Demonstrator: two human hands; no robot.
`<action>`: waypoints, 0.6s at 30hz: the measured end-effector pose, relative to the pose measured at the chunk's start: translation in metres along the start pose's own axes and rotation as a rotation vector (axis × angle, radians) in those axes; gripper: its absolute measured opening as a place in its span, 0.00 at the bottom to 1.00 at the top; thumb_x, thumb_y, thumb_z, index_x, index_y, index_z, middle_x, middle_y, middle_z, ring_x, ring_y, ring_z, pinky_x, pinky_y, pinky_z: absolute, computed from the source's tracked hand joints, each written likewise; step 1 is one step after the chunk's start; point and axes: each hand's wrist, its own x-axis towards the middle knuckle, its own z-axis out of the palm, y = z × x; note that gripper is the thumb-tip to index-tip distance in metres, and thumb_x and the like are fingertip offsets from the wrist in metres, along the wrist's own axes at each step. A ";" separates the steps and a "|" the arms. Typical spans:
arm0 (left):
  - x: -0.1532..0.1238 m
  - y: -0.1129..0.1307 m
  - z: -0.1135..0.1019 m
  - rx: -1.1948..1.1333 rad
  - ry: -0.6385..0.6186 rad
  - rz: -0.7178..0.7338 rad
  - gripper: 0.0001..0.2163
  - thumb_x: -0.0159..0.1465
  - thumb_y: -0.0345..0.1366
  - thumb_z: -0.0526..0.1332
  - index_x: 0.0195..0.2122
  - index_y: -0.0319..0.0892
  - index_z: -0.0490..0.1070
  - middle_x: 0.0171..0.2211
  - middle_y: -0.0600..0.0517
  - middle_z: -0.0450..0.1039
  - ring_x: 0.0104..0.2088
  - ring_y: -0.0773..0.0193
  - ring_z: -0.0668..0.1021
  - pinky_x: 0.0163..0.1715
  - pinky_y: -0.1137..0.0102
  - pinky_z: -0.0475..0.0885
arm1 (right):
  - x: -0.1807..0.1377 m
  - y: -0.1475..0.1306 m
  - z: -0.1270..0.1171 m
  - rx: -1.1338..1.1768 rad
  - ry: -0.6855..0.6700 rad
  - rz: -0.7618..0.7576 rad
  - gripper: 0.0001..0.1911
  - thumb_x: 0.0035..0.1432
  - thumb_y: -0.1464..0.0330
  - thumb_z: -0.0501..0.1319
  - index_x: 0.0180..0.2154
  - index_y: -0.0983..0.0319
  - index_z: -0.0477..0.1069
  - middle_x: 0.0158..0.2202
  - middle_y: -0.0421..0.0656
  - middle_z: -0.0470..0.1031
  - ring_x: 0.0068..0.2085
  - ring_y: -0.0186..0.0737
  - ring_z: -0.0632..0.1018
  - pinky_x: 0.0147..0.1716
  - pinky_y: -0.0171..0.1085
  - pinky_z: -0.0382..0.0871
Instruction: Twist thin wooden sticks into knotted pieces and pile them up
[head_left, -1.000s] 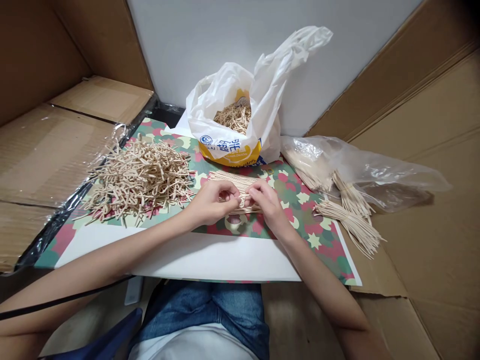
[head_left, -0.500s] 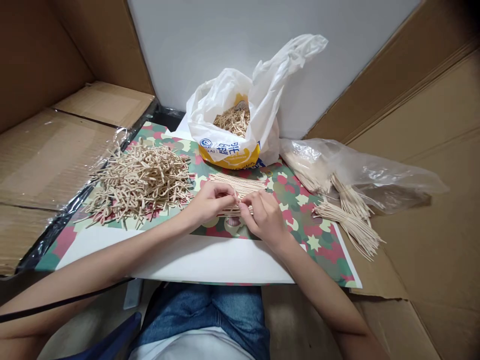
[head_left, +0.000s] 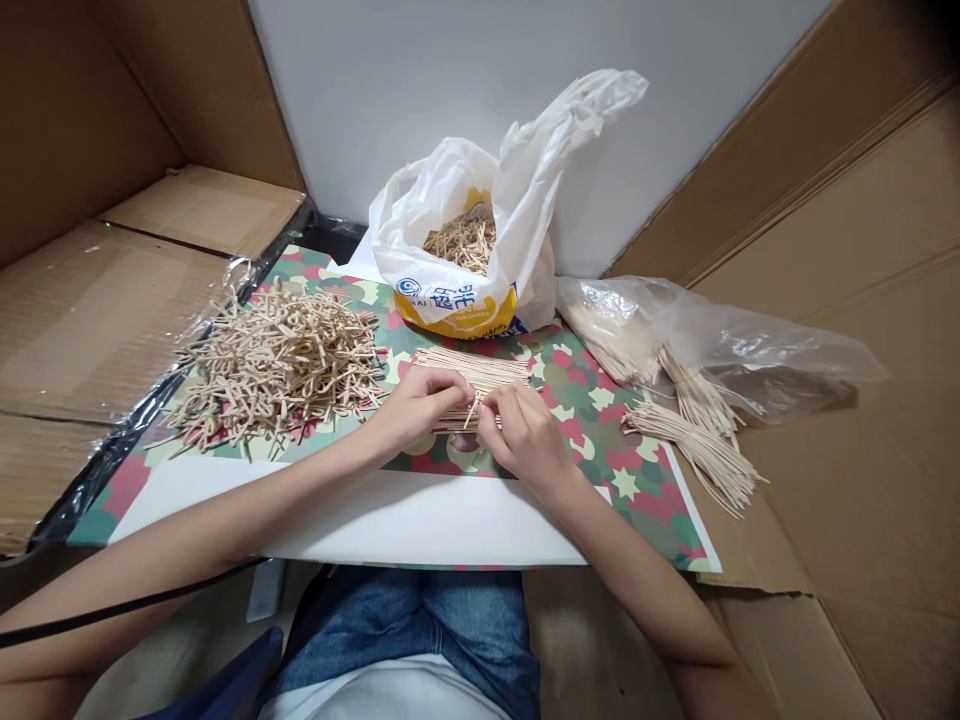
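My left hand (head_left: 417, 405) and my right hand (head_left: 527, 432) meet over the middle of a camouflage-patterned sheet (head_left: 600, 420). Both are closed in a pinch on thin pale wooden sticks (head_left: 471, 408), one of which tilts up between the fingertips. Under and behind the hands lies a flat bundle of the same straight sticks (head_left: 474, 366). To the left sits a big loose heap of bent or joined stick pieces (head_left: 279, 358).
A white plastic bag (head_left: 480, 250) with a yellow pack of stick pieces stands at the back. At right a clear plastic bag (head_left: 712, 340) spills bundles of long sticks (head_left: 697, 440). Cardboard walls (head_left: 862, 300) enclose both sides; a white board edge (head_left: 375, 520) lies near me.
My right hand has drawn in toward the left hand and lower. A single stick now stands tilted between the fingertips. The view shifted slightly.
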 end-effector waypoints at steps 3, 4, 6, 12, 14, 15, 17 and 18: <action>0.000 -0.001 -0.003 0.109 0.034 0.082 0.09 0.55 0.34 0.55 0.22 0.36 0.69 0.21 0.54 0.67 0.25 0.69 0.68 0.27 0.74 0.61 | 0.001 0.004 -0.003 0.166 0.014 0.107 0.08 0.60 0.71 0.48 0.29 0.61 0.60 0.25 0.43 0.67 0.30 0.39 0.68 0.32 0.37 0.62; 0.000 -0.001 -0.005 0.162 0.050 0.119 0.09 0.56 0.35 0.55 0.23 0.36 0.70 0.22 0.53 0.68 0.26 0.68 0.69 0.28 0.73 0.62 | 0.002 0.006 -0.005 0.233 0.021 0.165 0.07 0.60 0.70 0.48 0.30 0.61 0.61 0.27 0.42 0.67 0.31 0.38 0.69 0.33 0.37 0.63; 0.000 0.000 -0.008 0.266 0.089 0.189 0.09 0.57 0.35 0.55 0.25 0.36 0.71 0.24 0.52 0.70 0.28 0.67 0.70 0.30 0.73 0.62 | 0.003 0.010 -0.008 0.349 0.040 0.291 0.06 0.61 0.69 0.48 0.32 0.61 0.61 0.29 0.42 0.68 0.33 0.37 0.71 0.34 0.36 0.63; -0.003 0.006 -0.012 0.383 0.165 0.307 0.09 0.59 0.35 0.56 0.27 0.37 0.72 0.27 0.51 0.71 0.31 0.66 0.72 0.33 0.73 0.63 | 0.003 0.019 -0.013 0.544 0.026 0.533 0.07 0.62 0.65 0.48 0.37 0.59 0.61 0.33 0.41 0.68 0.37 0.37 0.72 0.38 0.36 0.63; -0.003 0.006 -0.012 0.318 0.162 0.300 0.09 0.59 0.35 0.56 0.26 0.37 0.71 0.26 0.52 0.71 0.30 0.66 0.72 0.32 0.73 0.63 | 0.004 0.018 -0.013 0.601 0.010 0.547 0.07 0.62 0.64 0.48 0.37 0.59 0.61 0.33 0.40 0.68 0.37 0.37 0.72 0.38 0.36 0.62; -0.003 0.006 -0.012 0.274 0.159 0.293 0.09 0.59 0.36 0.56 0.26 0.37 0.71 0.26 0.52 0.71 0.30 0.66 0.72 0.31 0.73 0.64 | 0.004 0.016 -0.012 0.646 -0.003 0.551 0.08 0.62 0.63 0.48 0.37 0.59 0.61 0.33 0.40 0.68 0.37 0.36 0.71 0.39 0.36 0.62; -0.002 0.005 -0.013 0.187 0.151 0.275 0.09 0.58 0.36 0.57 0.26 0.37 0.71 0.26 0.52 0.71 0.29 0.67 0.72 0.31 0.73 0.64 | 0.006 0.012 -0.010 0.767 -0.053 0.551 0.09 0.62 0.62 0.48 0.37 0.59 0.62 0.33 0.39 0.67 0.38 0.36 0.70 0.40 0.36 0.61; -0.002 0.005 -0.013 0.149 0.149 0.263 0.08 0.58 0.36 0.57 0.26 0.37 0.70 0.26 0.52 0.71 0.29 0.67 0.71 0.31 0.74 0.64 | 0.007 0.010 -0.009 0.835 -0.084 0.550 0.10 0.62 0.61 0.48 0.37 0.58 0.63 0.34 0.39 0.66 0.38 0.35 0.70 0.40 0.36 0.61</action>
